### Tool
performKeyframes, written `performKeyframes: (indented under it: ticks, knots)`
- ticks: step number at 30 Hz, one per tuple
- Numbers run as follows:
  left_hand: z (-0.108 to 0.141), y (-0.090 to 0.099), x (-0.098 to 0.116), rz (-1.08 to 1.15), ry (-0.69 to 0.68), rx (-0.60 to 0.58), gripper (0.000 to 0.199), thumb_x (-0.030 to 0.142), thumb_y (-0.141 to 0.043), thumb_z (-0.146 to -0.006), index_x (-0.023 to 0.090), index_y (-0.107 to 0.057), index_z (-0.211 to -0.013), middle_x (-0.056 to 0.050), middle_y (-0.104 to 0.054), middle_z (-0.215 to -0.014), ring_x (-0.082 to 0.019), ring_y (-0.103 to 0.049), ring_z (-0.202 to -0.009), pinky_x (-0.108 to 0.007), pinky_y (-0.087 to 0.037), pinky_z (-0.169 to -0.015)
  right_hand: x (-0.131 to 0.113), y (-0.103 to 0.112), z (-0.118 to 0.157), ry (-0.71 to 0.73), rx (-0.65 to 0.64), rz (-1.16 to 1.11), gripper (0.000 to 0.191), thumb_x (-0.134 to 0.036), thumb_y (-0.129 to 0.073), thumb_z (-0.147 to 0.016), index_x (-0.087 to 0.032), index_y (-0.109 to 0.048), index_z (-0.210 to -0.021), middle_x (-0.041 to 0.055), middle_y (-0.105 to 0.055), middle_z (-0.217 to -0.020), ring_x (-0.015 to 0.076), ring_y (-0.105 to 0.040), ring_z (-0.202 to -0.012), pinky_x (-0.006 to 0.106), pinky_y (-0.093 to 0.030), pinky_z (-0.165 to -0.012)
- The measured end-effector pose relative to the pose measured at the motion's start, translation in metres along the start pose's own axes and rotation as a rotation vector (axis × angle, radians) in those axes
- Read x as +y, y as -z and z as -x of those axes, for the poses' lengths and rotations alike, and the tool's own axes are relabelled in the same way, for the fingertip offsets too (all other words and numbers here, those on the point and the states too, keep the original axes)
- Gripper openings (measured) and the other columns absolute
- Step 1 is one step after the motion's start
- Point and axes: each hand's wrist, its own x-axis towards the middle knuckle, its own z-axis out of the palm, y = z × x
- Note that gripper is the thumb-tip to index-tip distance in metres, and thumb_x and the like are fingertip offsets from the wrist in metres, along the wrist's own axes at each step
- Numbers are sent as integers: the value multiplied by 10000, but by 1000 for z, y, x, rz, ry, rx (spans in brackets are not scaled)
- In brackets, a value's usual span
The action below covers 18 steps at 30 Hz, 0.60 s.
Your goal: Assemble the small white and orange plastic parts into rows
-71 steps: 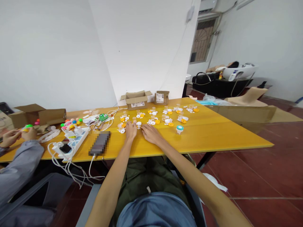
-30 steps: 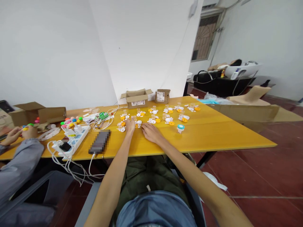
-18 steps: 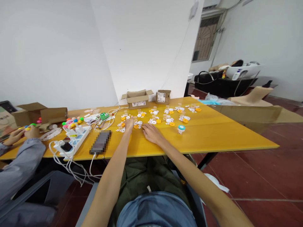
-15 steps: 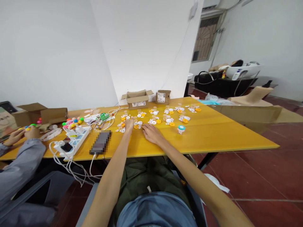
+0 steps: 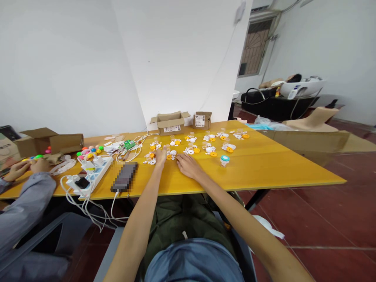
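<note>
My left hand point(image 5: 160, 157) is among small plastic parts at the near left of the spread. Its fingers look curled together, and whatever they hold is too small to make out. Beside it lie an orange ring point(image 5: 152, 155) and a white disc point(image 5: 153, 161). My right hand point(image 5: 187, 164) rests on the tabletop to the right, fingers stretched forward and apparently holding nothing. Just beyond it are a white cap point(image 5: 190, 151) and an orange ring point(image 5: 196, 150). Several similar groups of clear cups, white pieces and orange rings stretch across the table. A clear cup with a turquoise lid point(image 5: 225, 159) stands upright farther right.
Two cardboard boxes, one open point(image 5: 170, 124) and one smaller point(image 5: 202, 121), stand against the wall. A charging phone point(image 5: 125, 177) and a white power strip point(image 5: 98, 172) with tangled cables lie left. Farther left, a co-worker's hands point(image 5: 39, 166) are near coloured balls point(image 5: 88, 153).
My left hand has shifted very slightly at the same group of parts. My right hand stays in place.
</note>
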Motion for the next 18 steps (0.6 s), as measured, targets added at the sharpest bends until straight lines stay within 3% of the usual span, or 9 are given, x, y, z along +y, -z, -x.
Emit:
performKeyframes:
  ticks: [2, 7, 18]
  knots:
    - [4, 1, 2, -14, 49, 6, 478, 530, -572, -906, 175, -616, -1222, -188, -505, -1533, -323, -496, -1412, -396, -416, -1131, 0, 1, 0, 3, 2, -2, 297, -199, -466, -988, -180, -673, -1201, 148, -659, -1295, 251, -578, -1229, 435, -419, -1105]
    - [10, 8, 4, -7, -5, -20, 437, 476, -610, -892, 181, -611, -1214, -169, -521, -1526, -304, -452, -1451, -366, -378, -1162, -4, 6, 1, -6, -22, 6, 290, -191, -478, -986, -172, -670, -1202, 147, -661, -1296, 246, -579, -1231, 420, -425, -1100]
    - [8, 24, -1, -4, -35, -63, 313, 466, -612, -893, 226, -623, -1093, -131, -691, -1288, -308, -605, -1275, -401, -456, -1083, -2, 5, 1, 2, -23, 26, 285, -201, -472, -993, -169, -670, -1196, 148, -660, -1301, 243, -580, -1230, 402, -428, -1096]
